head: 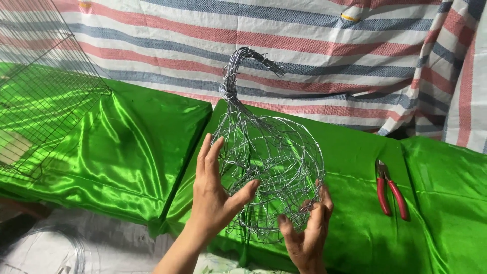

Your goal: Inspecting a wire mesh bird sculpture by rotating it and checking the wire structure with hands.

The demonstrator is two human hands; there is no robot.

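The left hand point(212, 195) was spread wide, palm and thumb pressed against the left side of a rounded, bulb-shaped form of tangled silver wire point(269, 172), whose twisted neck curled toward 12 o'clock. The right hand point(307, 231) cupped its lower edge at 5 o'clock, fingers half curled into the mesh. The form stood over the bench draped in glossy green satin cloth point(127, 147). Red-handled pliers point(390, 190) lay at 3 o'clock; a dark wire grid cage point(40, 86) sat at 10 o'clock.
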